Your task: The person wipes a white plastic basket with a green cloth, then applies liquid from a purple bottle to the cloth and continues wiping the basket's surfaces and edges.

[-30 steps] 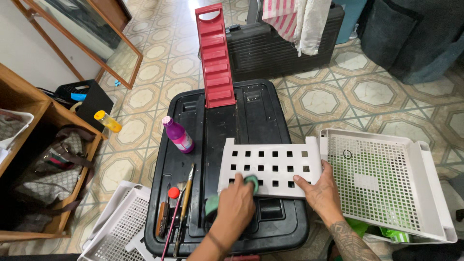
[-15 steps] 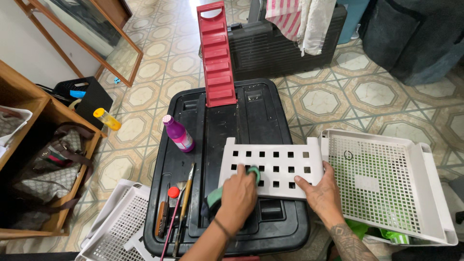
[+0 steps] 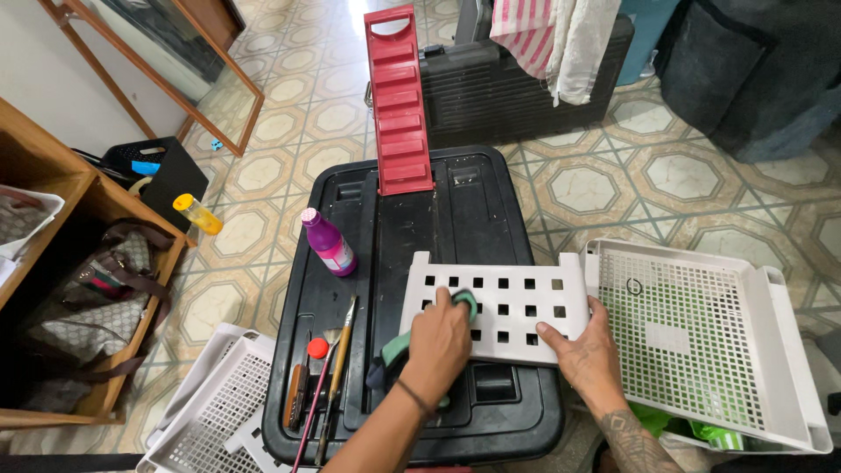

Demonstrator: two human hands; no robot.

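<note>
White plastic, pierced with square holes, makes up the flat panel (image 3: 499, 308) lying across the near right part of the black storage-box lid (image 3: 412, 219) that serves as the surface. The left hand (image 3: 440, 346) has its grip closed on a green cloth (image 3: 412, 337) pressed against the panel's near left part; the right hand (image 3: 583, 350) lies flat, fingers spread, pinning the near right edge.

The panel overhangs the lid toward the right, so hard rubbing could tip or slide it off if the right hand eases. A sweep of the left arm might also knock the purple bottle (image 3: 328, 243), upright just left of the panel, or scatter the brushes (image 3: 328, 385) at the near left.

On the right, a white mesh tray (image 3: 701, 342) looks bare inside, with something green beneath it. White baskets (image 3: 210, 412) at near left also appear unfilled. The wooden shelf (image 3: 105, 228) on the left holds a bag (image 3: 96, 298).
</note>
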